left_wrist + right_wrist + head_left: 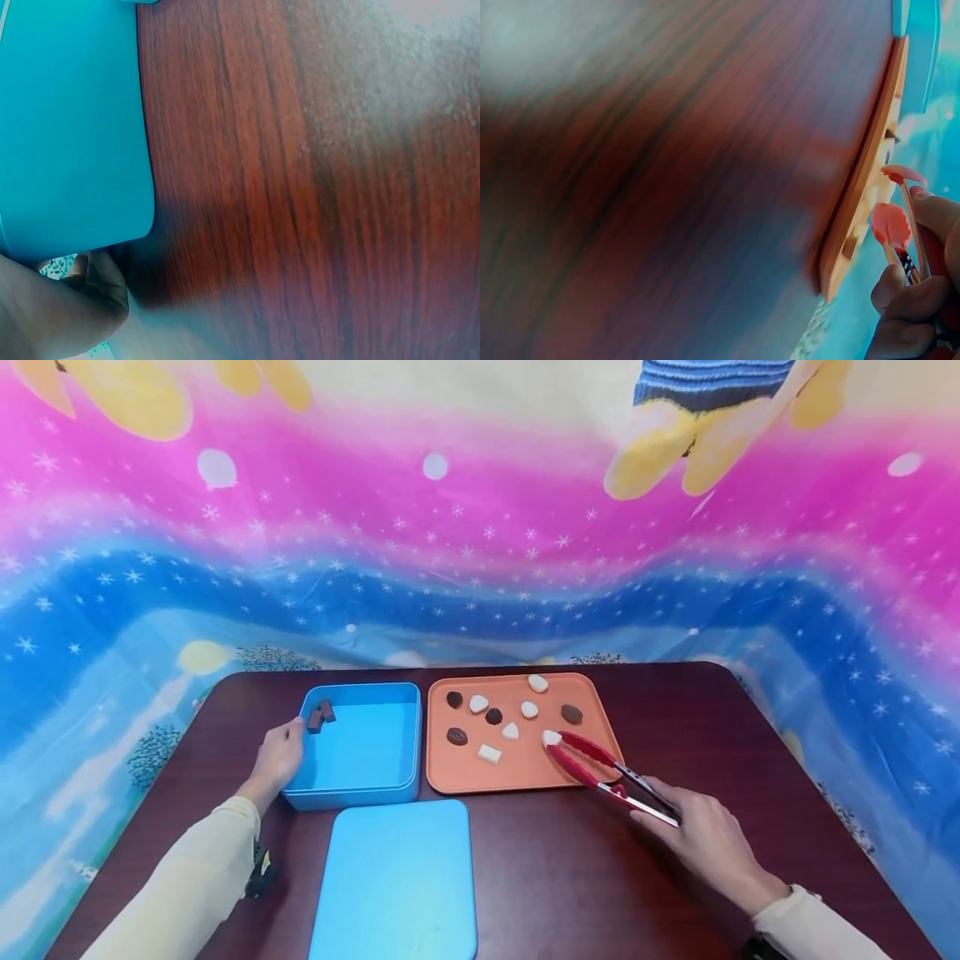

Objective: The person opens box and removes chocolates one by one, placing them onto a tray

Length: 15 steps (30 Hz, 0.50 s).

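My left hand grips the left rim of an open blue box; in the left wrist view its fingers curl beside the box's corner. A few brown chocolate bars lie in the box's back left corner. My right hand holds red-tipped tongs, which reach over the right part of an orange tray. At the tongs' tips is a white chocolate piece; whether they clamp it I cannot tell. In the right wrist view the red tips stand apart.
Several white and dark chocolates, such as a white rectangular one and a brown oval one, are spread over the tray. A blue lid lies flat in front of the box. Behind the dark wooden table hangs a colourful printed cloth.
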Available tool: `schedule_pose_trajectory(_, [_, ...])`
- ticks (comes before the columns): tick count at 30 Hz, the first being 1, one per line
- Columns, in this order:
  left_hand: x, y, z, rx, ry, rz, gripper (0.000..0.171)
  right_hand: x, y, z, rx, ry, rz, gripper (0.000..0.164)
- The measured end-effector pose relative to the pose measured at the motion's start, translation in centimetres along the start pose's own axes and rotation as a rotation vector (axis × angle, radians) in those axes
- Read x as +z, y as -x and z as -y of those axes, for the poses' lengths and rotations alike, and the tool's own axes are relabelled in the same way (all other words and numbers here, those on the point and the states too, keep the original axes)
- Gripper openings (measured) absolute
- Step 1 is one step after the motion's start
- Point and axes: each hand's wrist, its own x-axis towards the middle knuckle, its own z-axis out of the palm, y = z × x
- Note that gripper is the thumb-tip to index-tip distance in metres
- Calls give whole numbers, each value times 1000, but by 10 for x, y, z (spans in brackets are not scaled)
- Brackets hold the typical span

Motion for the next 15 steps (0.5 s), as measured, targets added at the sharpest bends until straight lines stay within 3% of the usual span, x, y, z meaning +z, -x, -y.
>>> schedule_pose_trajectory(5, [0, -1, -3, 5, -6, -3, 62, -6, 1, -13, 40, 15, 25, 57])
schedule_pose_trajectory(15, [-1, 1, -2, 5, -11, 3, 69, -11, -2, -23, 78, 34, 65, 60])
